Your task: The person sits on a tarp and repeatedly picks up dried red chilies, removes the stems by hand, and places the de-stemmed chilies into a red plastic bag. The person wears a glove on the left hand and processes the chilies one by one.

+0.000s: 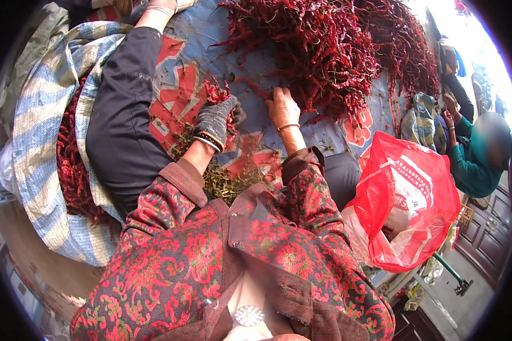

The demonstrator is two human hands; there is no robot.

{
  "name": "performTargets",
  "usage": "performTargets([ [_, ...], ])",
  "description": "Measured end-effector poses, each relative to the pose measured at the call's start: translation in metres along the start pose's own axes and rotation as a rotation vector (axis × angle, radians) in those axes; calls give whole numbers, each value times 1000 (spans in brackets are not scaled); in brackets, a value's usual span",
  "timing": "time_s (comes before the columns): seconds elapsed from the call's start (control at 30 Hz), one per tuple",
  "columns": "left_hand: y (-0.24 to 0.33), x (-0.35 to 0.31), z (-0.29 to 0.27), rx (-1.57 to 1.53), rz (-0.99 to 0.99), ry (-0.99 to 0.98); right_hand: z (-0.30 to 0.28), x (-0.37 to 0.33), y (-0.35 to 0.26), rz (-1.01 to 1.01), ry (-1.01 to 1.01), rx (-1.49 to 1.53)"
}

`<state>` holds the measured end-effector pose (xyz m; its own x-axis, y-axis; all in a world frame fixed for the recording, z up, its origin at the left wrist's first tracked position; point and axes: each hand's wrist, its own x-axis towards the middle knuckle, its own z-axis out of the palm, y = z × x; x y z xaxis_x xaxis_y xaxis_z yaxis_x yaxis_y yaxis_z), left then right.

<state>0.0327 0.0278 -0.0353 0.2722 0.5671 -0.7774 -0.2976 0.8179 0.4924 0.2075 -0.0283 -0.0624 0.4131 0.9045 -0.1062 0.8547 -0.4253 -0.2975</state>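
Observation:
My left hand (215,120), in a grey knit glove, is closed round a bunch of dried red chilies (216,91) whose ends stick out past the fingers. To its right, my bare right hand (283,109) has its fingers drawn together at the end of one long red chili (254,87). Just beyond that hand rises a big heap of dried red chilies (318,51), stems and all. Both hands are low over a blue and red printed sheet (173,111). What lies inside the glove's grip is mostly hidden.
A blue-and-white striped sack (37,165) with chilies inside lies at left, beside a dark-trousered leg. Plucked green stems (233,184) lie near my lap. A red plastic bag (375,193) stands at right. Beyond it sits another person in a green top (466,167).

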Motion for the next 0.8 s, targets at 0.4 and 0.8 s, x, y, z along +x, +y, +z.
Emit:
performTargets([
  [0.4,-7,-15,-4,425,132,-315,-24,-46,-21,371,-166,1638],
  [0.8,-2,-25,7,129,56,-314,-56,-63,-30,375,-146,1798],
])
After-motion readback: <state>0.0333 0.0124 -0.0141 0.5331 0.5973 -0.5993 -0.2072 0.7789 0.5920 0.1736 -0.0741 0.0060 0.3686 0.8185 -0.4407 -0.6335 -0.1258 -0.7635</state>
